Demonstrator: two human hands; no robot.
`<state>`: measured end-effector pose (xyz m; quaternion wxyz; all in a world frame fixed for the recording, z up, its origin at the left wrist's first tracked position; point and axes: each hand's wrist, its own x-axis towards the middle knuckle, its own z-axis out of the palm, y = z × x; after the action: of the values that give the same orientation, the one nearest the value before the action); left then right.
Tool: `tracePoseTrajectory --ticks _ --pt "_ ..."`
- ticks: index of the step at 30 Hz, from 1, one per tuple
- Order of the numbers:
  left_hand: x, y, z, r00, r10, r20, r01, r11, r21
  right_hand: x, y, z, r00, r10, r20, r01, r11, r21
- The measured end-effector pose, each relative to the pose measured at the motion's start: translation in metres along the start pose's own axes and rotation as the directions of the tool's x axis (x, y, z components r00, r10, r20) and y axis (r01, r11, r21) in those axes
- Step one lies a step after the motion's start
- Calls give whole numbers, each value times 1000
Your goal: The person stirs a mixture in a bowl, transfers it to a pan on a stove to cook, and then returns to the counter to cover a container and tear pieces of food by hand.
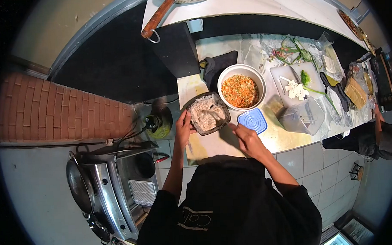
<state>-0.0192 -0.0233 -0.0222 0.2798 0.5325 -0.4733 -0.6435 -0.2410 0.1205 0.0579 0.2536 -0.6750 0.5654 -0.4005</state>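
1. The left hand [185,127] is grasping the left side of a dark bowl [210,132], its fingers set along the wall and rim.
2. The right hand [250,142] has its fingers bent inward, close to the bowl's near right edge; from where I stand I can't tell whether they grip anything.
3. The bowl sits at the left end of the counter [214,150], just in front of the person. It looks squarish with cut corners, its dark rim blotched with pale smears.
4. Inside is a thick mixture [206,115], greyish beige and lumpy, streaked darker in places. It clings to the walls, and its surface is uneven, dragged into ridges and hollows.
5. Just beyond, to the right, a round white tub [263,92] holds a finely cut orange mix [240,90] flecked with green.
6. A blue lid [252,121] with ringed ridges lies on the near side of that tub.
7. Farther right come a clear plastic container [308,117] and a white cutting board [314,88] bearing pale cut pieces [295,89] and chopped greens [305,78].
8. At the far right, another person [380,137] in dark clothing stands by the counter.
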Motion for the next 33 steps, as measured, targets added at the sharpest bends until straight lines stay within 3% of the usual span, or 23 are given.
tracePoseTrajectory --ticks 8,11,22,25,28,33 --pt "8 6 -5 1000 19 -14 -18 998 63 27 10 -2 1000 -6 5 6 991 -133" --pt "2 12 0 1000 14 -15 -14 1000 2 20 22 9 1000 11 25 -8 995 -99" --pt "6 4 -4 999 5 -34 -4 999 45 27 8 -4 996 58 -63 -60 998 -31" --pt "5 6 -1 999 10 -33 -11 999 -30 26 15 1 999 36 33 -31 991 -131" --pt "5 7 -3 998 31 -50 -28 998 62 16 25 9 999 -12 49 17 994 -106" --pt "8 2 -2 998 37 -47 -35 999 42 15 5 -6 996 25 85 -12 989 -149"
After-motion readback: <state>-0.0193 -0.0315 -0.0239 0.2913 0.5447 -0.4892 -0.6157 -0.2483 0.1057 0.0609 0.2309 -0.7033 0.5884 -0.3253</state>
